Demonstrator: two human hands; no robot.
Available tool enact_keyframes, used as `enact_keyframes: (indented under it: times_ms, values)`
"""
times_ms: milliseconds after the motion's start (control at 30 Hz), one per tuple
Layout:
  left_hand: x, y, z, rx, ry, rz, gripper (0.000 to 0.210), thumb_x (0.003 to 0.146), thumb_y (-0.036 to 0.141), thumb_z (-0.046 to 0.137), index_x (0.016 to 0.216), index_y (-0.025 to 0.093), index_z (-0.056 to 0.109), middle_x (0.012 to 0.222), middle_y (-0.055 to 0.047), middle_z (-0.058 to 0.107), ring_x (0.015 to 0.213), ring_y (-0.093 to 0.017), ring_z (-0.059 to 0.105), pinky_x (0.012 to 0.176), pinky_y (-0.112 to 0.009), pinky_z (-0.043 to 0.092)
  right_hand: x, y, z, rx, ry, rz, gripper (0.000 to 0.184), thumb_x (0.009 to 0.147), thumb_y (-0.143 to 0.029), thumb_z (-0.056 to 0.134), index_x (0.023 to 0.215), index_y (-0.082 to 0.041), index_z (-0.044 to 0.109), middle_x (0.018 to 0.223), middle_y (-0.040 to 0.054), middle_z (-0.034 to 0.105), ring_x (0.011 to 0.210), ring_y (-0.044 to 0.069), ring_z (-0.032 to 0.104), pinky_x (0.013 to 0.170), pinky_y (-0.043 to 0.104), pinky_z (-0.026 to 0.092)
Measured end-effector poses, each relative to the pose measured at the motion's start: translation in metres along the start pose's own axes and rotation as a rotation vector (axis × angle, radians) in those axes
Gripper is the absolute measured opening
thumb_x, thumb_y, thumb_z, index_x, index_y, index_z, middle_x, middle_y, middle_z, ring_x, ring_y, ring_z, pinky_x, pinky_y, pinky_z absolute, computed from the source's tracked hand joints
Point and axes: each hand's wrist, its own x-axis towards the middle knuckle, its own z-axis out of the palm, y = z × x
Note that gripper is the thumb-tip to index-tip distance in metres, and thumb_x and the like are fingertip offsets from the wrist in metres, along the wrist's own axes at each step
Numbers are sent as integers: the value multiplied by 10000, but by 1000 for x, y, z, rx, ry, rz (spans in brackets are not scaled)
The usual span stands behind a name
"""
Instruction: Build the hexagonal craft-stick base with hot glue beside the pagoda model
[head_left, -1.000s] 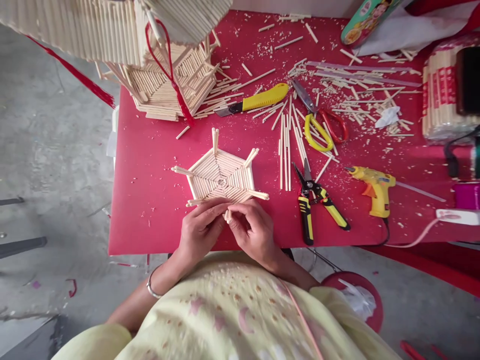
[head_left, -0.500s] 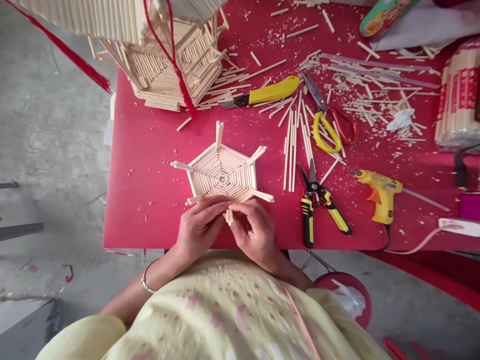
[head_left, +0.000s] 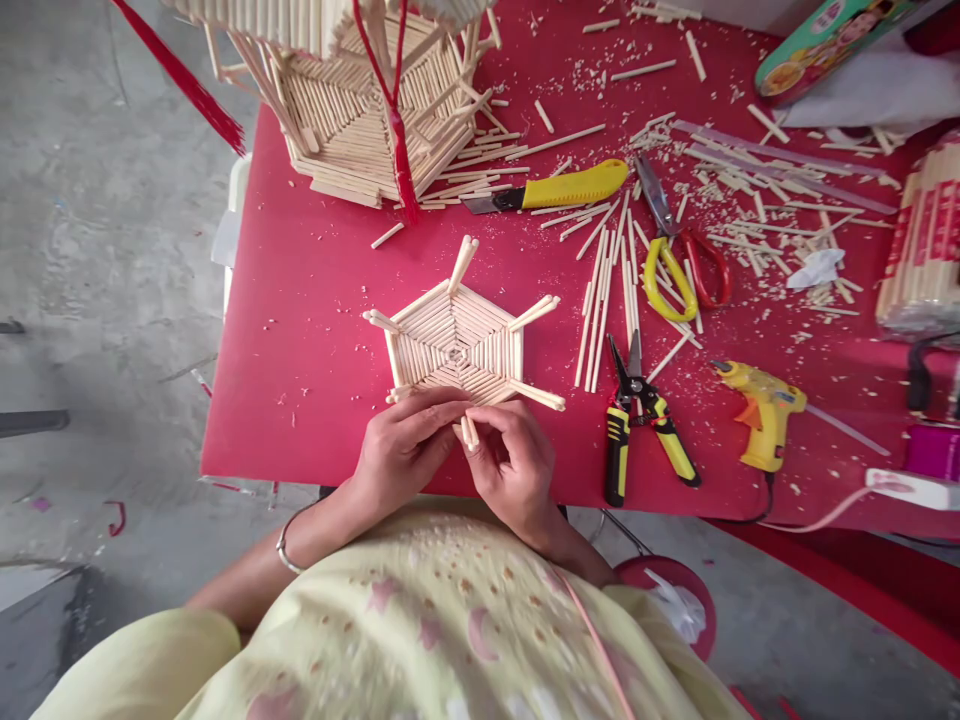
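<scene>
A hexagonal panel of pale wooden sticks [head_left: 491, 345], laid in a web-like pattern, lies on the red table. Short stick posts, such as the far one [head_left: 463, 265], stick out from its corners. At the near edge, my right hand [head_left: 514, 465] pinches a short post of wooden sticks [head_left: 470, 432] between thumb and fingers. Pressed close against the same post is my left hand [head_left: 405, 440], fingers closed together at the panel's near edge. Both hands cover the panel's near corner, so how the post meets it is hidden.
To the right lie pruning snips [head_left: 637, 410], scissors [head_left: 671, 250], a glue gun [head_left: 765, 405] and loose sticks [head_left: 596, 310]. A yellow utility knife [head_left: 574, 187] lies farther back. At the back left stands a larger stick structure [head_left: 345, 110] with red tassels [head_left: 403, 170].
The camera view has turned slightly, shifting the table's contents. Both hands keep their hold at the near corner; the pinched post leans a little differently in the picture.
</scene>
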Motion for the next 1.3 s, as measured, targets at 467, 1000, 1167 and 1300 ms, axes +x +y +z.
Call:
enact_keyframes:
  times_ms: [467,1000,1167,1300]
  values:
    - [0,0,0,-2,-8,-12,285,942,100,650,1181,211,760,1160,-99,773,1058,-185,751,916,-292,629,0,0,0,10,5,-1,315,933,-122,694,1213,-265,659,1001,47,712,930,180,699,829,331,625]
    - [0,-1,0,-2,0,2,273,952,110,644,1184,209,749,1159,-103,769,1050,-181,747,909,-292,630,0,1,0,-15,-8,-4,334,948,-153,685,1255,-276,643,1027,55,730,934,192,712,811,343,628]
    - [0,0,0,-3,6,5,282,945,105,645,1182,213,754,1157,-97,771,1041,-182,751,905,-285,628,0,1,0,-30,-14,-2,324,954,-168,678,1256,-281,642,1024,51,730,925,193,713,807,345,628]
    - [1,0,0,-3,2,9,279,940,93,647,1174,200,755,1152,-105,771,1040,-182,752,907,-279,626,0,1,0,-15,-10,-9,340,944,-146,687,1256,-274,645,1028,53,728,933,191,710,816,341,627]
